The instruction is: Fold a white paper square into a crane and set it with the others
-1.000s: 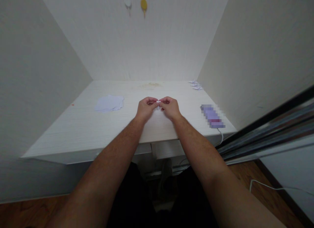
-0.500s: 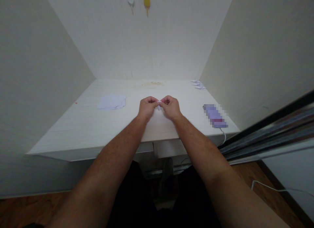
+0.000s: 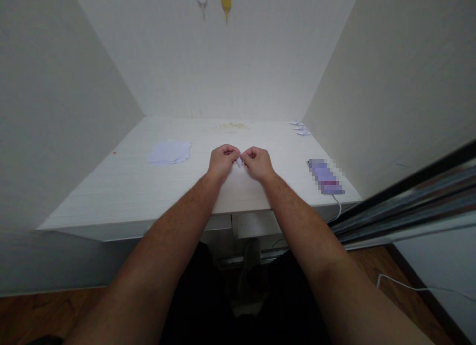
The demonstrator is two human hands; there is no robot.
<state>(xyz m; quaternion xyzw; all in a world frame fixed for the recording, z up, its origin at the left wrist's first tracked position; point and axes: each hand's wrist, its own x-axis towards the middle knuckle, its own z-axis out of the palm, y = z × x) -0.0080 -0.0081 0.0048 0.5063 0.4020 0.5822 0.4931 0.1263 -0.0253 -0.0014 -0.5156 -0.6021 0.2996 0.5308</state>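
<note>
A small folded piece of white paper is pinched between my two hands over the middle of the white desk. My left hand grips it from the left with thumb and forefinger. From the right, my right hand holds it the same way, and the fingertips of both hands nearly meet. Most of the paper is hidden behind the fingers, so its folded shape cannot be made out. To the left of my hands lies a loose stack of white paper sheets.
Several small folded paper pieces lie at the desk's back right corner. A blurred-out phone with a white cable rests near the right edge. Walls enclose the desk at left, back and right. Two hooks, one yellow, hang on the back wall.
My fingertips have shifted slightly on the paper, and its white top edge that showed between them is now covered. The view has tilted a little. Stack and phone lie as before.
</note>
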